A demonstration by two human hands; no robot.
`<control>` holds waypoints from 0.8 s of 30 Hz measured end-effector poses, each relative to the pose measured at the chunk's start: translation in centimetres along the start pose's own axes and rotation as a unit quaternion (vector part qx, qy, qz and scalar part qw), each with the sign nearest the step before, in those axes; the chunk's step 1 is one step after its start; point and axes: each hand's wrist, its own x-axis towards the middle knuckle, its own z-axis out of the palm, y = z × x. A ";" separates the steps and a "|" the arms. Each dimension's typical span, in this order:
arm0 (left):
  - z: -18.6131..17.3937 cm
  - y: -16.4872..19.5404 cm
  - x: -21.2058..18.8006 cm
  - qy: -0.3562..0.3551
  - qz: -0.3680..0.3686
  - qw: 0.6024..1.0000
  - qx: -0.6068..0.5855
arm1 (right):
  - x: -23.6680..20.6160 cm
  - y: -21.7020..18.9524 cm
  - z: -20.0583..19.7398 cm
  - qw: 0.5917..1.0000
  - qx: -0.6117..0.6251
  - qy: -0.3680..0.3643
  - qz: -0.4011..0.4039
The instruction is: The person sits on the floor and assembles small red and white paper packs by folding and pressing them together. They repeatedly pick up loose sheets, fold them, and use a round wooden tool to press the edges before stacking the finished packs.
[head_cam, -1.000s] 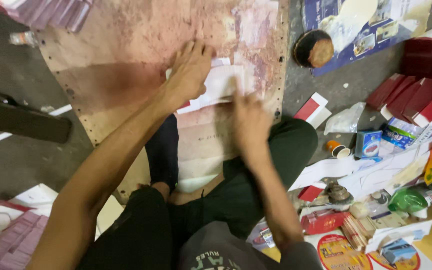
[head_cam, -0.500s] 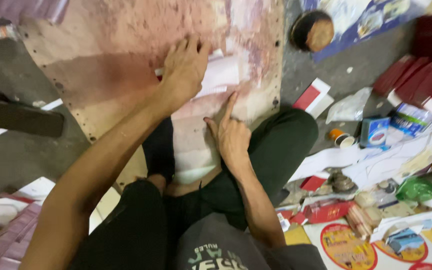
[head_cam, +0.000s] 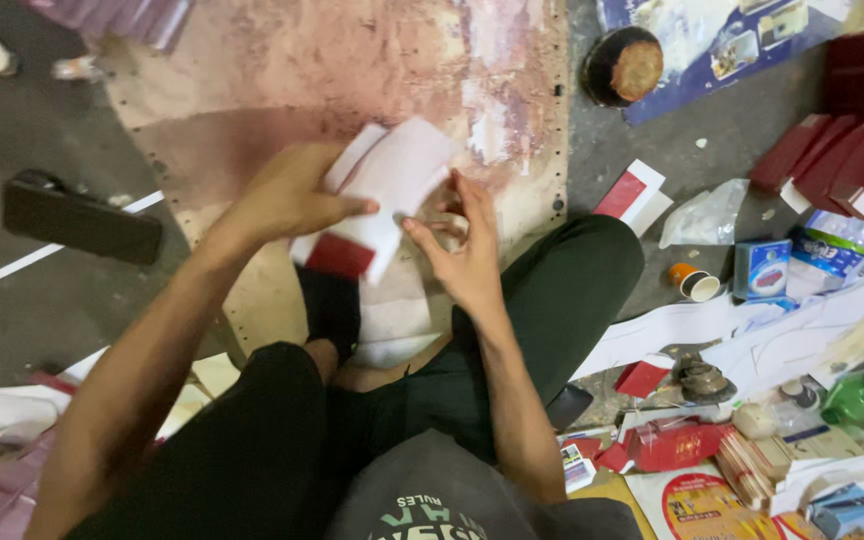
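I sit cross-legged on the floor. My left hand grips a folded white card with a red edge, lifted above a stained pinkish board. My right hand touches the card's right side with fingers spread. More white sheets lie on the board by my knees.
A black phone-like slab lies at left. A round dark bowl sits at the top. Red-and-white cards, red boxes, a small cup, a blue box and paper scraps crowd the right side.
Earlier both hands pressed flat on the white sheets on the board. Now the left hand has lifted a card off the board and the right hand has come up to its edge.
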 end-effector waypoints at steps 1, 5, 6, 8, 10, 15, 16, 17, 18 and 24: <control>-0.2 -0.2 -1.1 -0.024 -0.027 0.995 -0.095 | 0.2 0.0 0.1 0.992 0.096 -0.056 0.059; -0.1 -1.1 -4.8 0.003 -0.106 0.955 -0.277 | 0.8 0.6 1.2 0.923 0.325 -0.154 0.137; 0.0 -1.4 -5.5 0.016 -0.091 0.941 -0.327 | 0.9 0.7 1.5 0.919 0.340 -0.145 0.136; 0.6 -2.4 -6.9 0.101 -0.081 0.915 -0.381 | 0.7 1.1 2.3 0.907 0.373 -0.120 0.156; 2.6 -2.8 -7.8 0.162 -0.038 0.931 -0.325 | 0.4 1.3 3.2 0.889 0.413 -0.074 0.183; 5.2 -3.7 -8.6 0.188 -0.135 0.872 -0.432 | -0.6 1.5 5.6 0.976 0.167 0.014 0.141; 5.4 -3.6 -8.8 0.194 -0.149 0.857 -0.453 | -0.5 1.7 5.9 0.965 0.182 0.002 0.187; 5.5 -3.5 -8.9 0.209 -0.056 0.897 -0.386 | -0.5 1.9 6.0 0.971 0.170 0.004 0.169; 5.7 -3.5 -8.9 0.226 0.048 0.926 -0.297 | -0.2 2.1 6.0 0.976 0.159 0.004 0.150; 7.1 -3.9 -8.4 0.216 0.165 0.941 -0.202 | 0.6 3.0 6.8 0.921 0.292 -0.016 0.256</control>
